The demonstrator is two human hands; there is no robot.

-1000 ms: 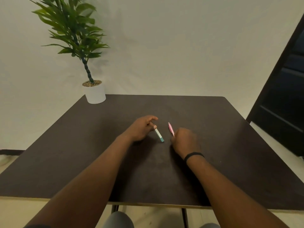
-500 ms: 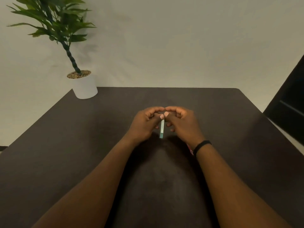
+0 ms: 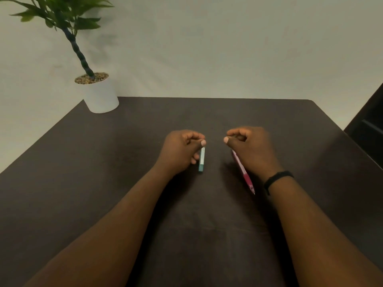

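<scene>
Cap (image 3: 201, 160) hangs pinched by the fingers of the left hand (image 3: 180, 151), pen (image 3: 243, 172) gripped in the right hand (image 3: 251, 150), tip toward me, both held apart over the desk (image 3: 103, 172), which I judge leaves the tip bare for writing.

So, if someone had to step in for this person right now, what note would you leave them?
Left hand: pinches the white and teal stick by its top end, teal end hanging down close to the table.
Right hand: grips the pink pen, tip pointing back toward the person.
Done: both items are in hand, and the hands are held apart with a gap between them.
Left: probably bringing the two together or setting them down; the picture does not show which.
A potted plant stands at the far left corner, well out of the way.
</scene>
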